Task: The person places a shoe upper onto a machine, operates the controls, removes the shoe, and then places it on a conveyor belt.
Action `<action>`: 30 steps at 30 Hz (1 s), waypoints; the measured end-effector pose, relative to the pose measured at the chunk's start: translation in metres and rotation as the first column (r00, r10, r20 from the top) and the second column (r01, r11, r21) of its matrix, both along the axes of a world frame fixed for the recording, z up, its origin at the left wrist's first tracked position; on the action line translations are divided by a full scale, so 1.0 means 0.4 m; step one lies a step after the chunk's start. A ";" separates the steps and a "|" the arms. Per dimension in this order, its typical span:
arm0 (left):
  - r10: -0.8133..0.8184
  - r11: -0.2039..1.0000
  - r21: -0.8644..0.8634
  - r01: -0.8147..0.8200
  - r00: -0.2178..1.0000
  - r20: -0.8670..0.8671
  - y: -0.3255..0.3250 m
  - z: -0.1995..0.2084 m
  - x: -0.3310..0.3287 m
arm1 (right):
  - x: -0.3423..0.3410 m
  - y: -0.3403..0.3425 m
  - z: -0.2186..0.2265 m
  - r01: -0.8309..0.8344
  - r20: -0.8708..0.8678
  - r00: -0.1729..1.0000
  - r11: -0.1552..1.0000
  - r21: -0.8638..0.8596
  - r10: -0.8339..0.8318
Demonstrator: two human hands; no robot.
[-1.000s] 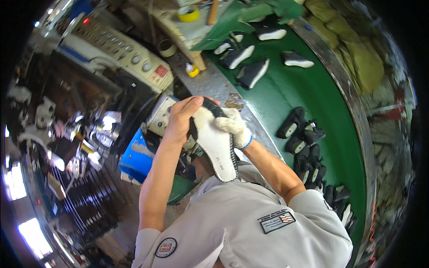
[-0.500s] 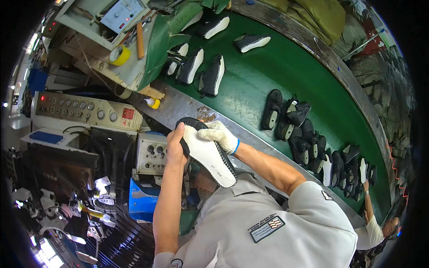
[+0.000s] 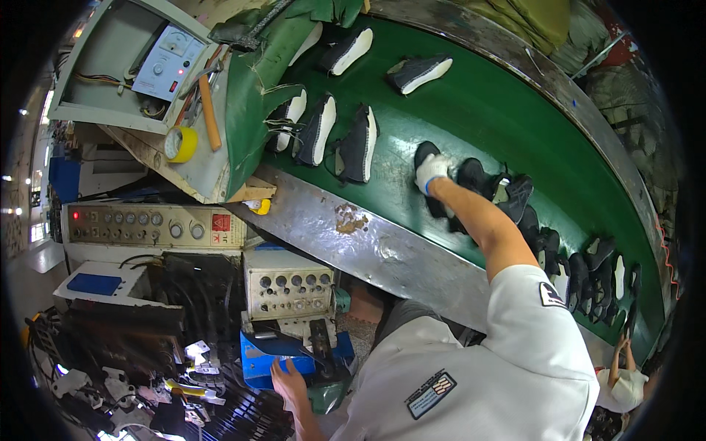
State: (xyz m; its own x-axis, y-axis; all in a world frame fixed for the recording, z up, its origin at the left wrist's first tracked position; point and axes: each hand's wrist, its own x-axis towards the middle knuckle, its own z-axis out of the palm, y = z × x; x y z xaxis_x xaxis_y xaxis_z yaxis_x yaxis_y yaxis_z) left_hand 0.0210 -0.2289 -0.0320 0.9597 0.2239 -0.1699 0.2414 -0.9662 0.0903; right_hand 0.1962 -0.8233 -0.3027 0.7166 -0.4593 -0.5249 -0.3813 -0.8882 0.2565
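Note:
My right hand (image 3: 432, 170), in a white knit glove with a blue cuff, reaches out to the green belt and grips a black shoe (image 3: 435, 206) around its middle. Much of that shoe is hidden under the glove and forearm. My bare left hand (image 3: 290, 384) is low beside the blue part of the machine (image 3: 257, 361), its fingers apart and nothing seen in them. Close by the left hand are dark machine parts (image 3: 321, 344). Another black shoe (image 3: 473, 176) lies just right of the gripped one.
The green conveyor belt (image 3: 397, 132) carries several dark shoes with white bottoms. A metal ledge (image 3: 382, 253) edges it. Control panels (image 3: 290, 283) stand at left. A hammer (image 3: 209, 110) and yellow tape roll (image 3: 181, 144) lie on a bench. Another person (image 3: 621, 386) works far right.
The white-bottomed shoe has left both hands; where it went is not clear. My right hand moved out to a black shoe on the belt. My left hand dropped to beside the blue machine part.

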 end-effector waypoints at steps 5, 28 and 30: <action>-0.098 0.974 0.214 0.079 0.992 0.076 0.078 0.027 -0.232 | 0.132 0.045 0.093 -0.067 -0.194 0.976 0.987 0.145 0.095; 0.055 0.974 0.190 -0.120 0.947 0.318 0.054 -0.035 -0.213 | 0.241 0.314 0.031 0.357 0.090 0.417 0.254 0.899 -0.905; 0.059 0.976 0.178 -0.124 0.941 0.334 0.044 -0.031 -0.218 | 0.155 0.365 0.149 0.183 0.186 0.515 0.319 0.930 -0.837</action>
